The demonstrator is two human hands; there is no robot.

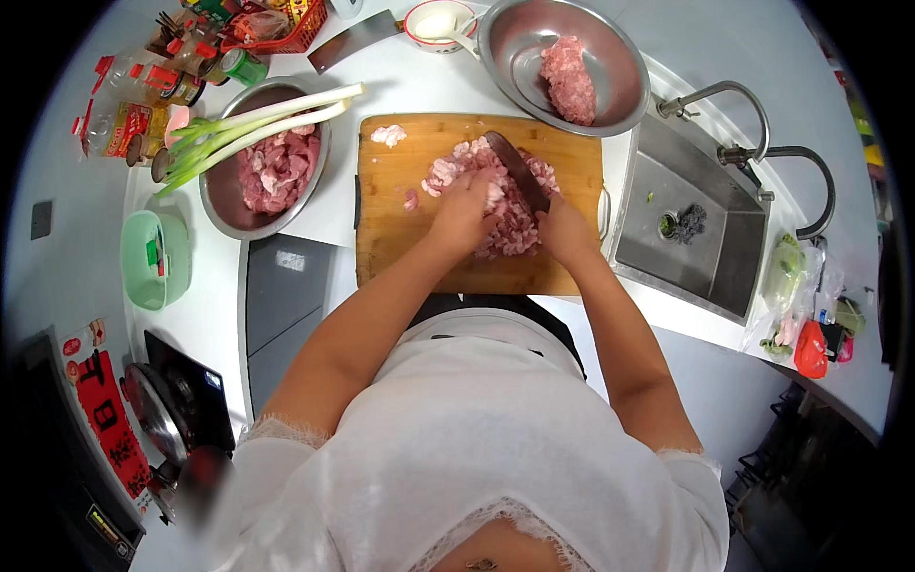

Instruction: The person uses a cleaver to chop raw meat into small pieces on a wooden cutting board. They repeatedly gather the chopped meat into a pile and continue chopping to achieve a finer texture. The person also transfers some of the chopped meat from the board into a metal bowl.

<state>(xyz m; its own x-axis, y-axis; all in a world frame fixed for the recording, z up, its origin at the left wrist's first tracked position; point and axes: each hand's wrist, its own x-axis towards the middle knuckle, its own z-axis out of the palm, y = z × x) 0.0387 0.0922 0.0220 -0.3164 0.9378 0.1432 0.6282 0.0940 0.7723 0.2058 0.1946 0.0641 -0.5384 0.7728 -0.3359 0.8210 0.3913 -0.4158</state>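
Observation:
Chopped raw meat [511, 222] lies heaped on a wooden cutting board [400, 264] in front of me. My right hand [565, 227] grips the handle end of a dark-bladed kitchen knife [516, 168], whose blade slants up and left across the heap. On the heap's left side rests my left hand [466, 213], its fingertips against the meat beside the blade; whether they pinch a piece is not clear. A small pile of pale, fatty bits [388, 135] sits at the board's upper left, and a small meat scrap [410, 199] lies left of the heap.
Behind the board stand a steel bowl [518, 79] with minced meat [570, 82], a small bowl [457, 44] with a spoon, and a cleaver [354, 43]. At left, scallions [264, 129] lie across a bowl of meat chunks [275, 175]. A sink [679, 268] adjoins the right side.

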